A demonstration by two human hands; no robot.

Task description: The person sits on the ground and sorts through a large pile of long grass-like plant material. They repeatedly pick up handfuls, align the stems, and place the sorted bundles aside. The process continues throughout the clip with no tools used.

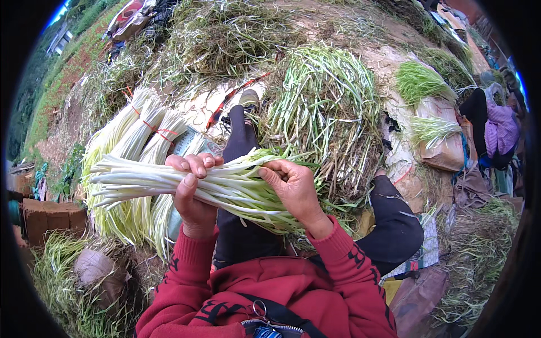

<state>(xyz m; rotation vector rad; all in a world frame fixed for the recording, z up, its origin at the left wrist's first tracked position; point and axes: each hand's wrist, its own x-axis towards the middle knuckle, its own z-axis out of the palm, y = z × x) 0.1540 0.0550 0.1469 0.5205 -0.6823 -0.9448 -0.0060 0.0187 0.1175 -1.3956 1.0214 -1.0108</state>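
A loose bundle of long white and pale green vegetable stalks (236,190) lies across my lap, its white ends to the left. My left hand (192,186) grips it from below, with the thumb and fingers closing round the white part. My right hand (293,190) is at the leafy green part, thumb and forefinger pinching some stalks at the upper edge. Just beyond my left hand lie several bundles of similar stalks (122,143), some bound with red ties (162,131). A heap of green stalks with brown roots (321,114) lies ahead, between my legs.
Dry plant waste (224,38) is piled farther ahead. At the right, small bunches of greens (435,129) rest on a wrapped block (444,152), near a person in purple clothing (501,126). Brown blocks (53,217) stand at the left, by a rounded sack (95,268).
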